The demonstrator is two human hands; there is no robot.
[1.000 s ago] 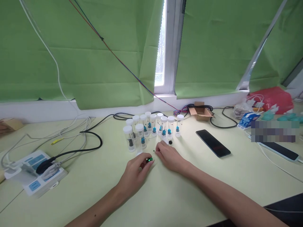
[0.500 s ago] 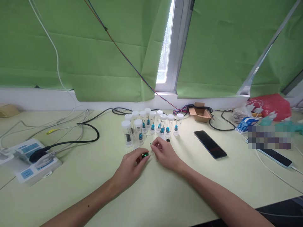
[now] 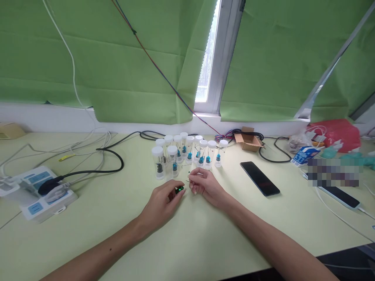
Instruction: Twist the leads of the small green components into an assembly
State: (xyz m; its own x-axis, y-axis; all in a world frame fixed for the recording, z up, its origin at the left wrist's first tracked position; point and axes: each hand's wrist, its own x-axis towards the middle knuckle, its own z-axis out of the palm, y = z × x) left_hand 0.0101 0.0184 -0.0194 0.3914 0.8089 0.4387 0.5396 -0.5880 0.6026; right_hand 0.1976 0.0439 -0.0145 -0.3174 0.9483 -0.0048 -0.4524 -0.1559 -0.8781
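My left hand (image 3: 162, 203) is closed, with thumb and fingers pinching a small shiny green and black part (image 3: 179, 189). Just to the right, my right hand (image 3: 206, 185) pinches a thin metal rod (image 3: 188, 180) whose tip points at the green part. Its far end is hidden by the fingers. A tiny green piece (image 3: 189, 172) shows just beyond my right fingertips. Behind both hands stands a group of clear tubes (image 3: 175, 158) with white caps, most holding blue parts and thin metal pieces. One front-left tube (image 3: 159, 166) has a dark part. A thin bent metal piece (image 3: 185, 165) lies by them.
A black phone (image 3: 259, 178) lies to the right, with another phone (image 3: 340, 194) on a cable beyond. A small open cardboard box (image 3: 248, 141) sits at the back. On the left are a power strip (image 3: 48, 195) and loose cables. A red bag (image 3: 336, 132) rests far right.
My right hand has turned slightly, and the thin rod now shows pointing left. A small black piece by that hand is now out of sight. My left hand keeps its pinch.
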